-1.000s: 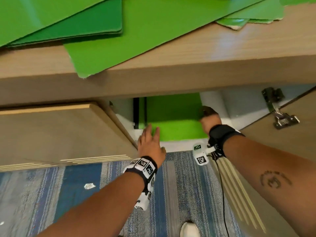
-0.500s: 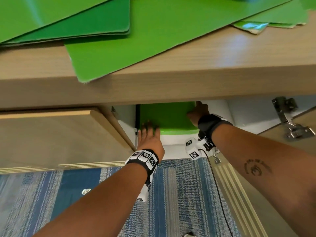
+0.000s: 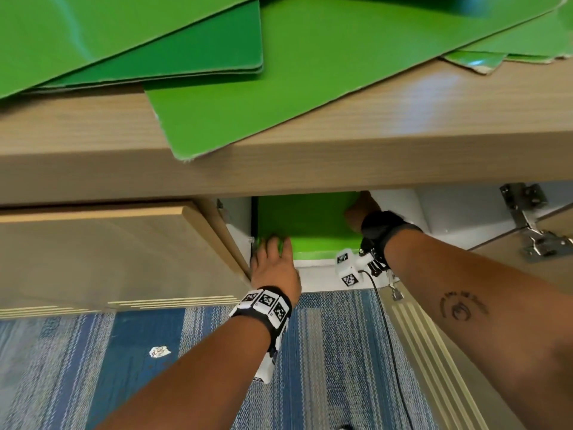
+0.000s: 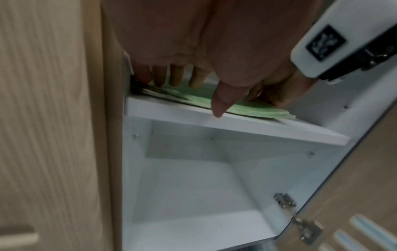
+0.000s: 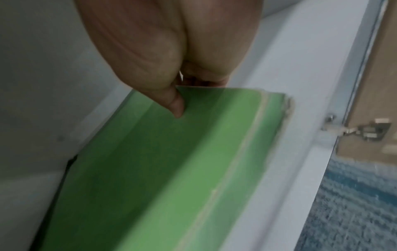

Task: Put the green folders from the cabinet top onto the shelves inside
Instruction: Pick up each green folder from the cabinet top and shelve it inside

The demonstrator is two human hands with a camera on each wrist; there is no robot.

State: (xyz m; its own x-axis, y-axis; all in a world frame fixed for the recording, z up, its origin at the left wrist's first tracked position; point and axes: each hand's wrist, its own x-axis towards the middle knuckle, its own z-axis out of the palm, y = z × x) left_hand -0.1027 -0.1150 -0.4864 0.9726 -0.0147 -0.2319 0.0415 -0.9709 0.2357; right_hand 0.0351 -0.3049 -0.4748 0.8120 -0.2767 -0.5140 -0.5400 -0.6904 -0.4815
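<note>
A flat stack of glossy green card folders [image 3: 305, 223] is lying on the white upper shelf [image 4: 236, 125] inside the open wood-grain cabinet. The left hand [image 3: 274, 268] is resting at the stack's near left corner with its grip apart: straight fingers [image 4: 176, 74] are lying on top of the folders and the thumb is pointing down over the shelf's front edge. The right hand [image 3: 361, 209] is sitting at the stack's far right side, its thumb [image 5: 175, 103] pressing on the top cover; its other fingers are hidden, seemingly tucked behind the edge, so the grip looks clamped on the stack. Above both hands, more loose green folders [image 3: 279, 72] are lying overlapped on the cabinet's light wooden surface [image 3: 434, 113], one corner overhanging its front edge.
</note>
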